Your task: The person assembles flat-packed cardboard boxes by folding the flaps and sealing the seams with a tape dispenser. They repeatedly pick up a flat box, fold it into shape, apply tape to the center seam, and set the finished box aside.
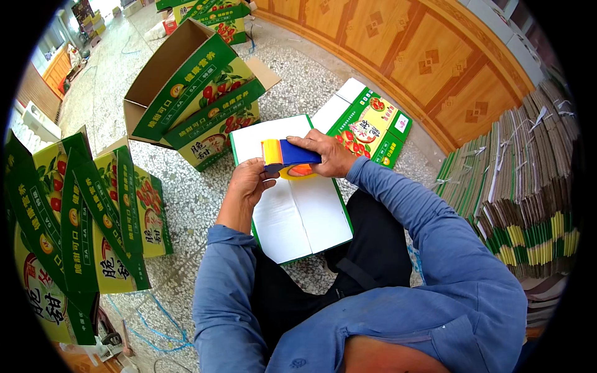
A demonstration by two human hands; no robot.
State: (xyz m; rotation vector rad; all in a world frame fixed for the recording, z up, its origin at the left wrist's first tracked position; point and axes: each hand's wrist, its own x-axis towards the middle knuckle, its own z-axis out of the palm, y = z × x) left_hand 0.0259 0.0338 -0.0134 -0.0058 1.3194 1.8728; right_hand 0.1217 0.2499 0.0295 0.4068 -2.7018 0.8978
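Note:
A carton [292, 217] lies between my legs, its two white flaps meeting along a seam and its edges green. Over its far half, my right hand [326, 153] grips a blue and yellow tape dispenser [297, 153] from the right. An orange-edged tape roll shows beneath the blue part. My left hand [250, 180] is closed at the dispenser's left end, thumb and fingertips pinched against its corner. Whether the tape's loose end is between those fingertips is too small to tell.
Another printed carton [373, 127] lies beyond on the right. Open green cartons stand ahead [193, 93] and at the left [93, 230]. Flattened cardboard is stacked in bundles [516, 180] at the right, near a wooden panelled wall [410, 56]. Blue string [165, 336] trails over the speckled floor.

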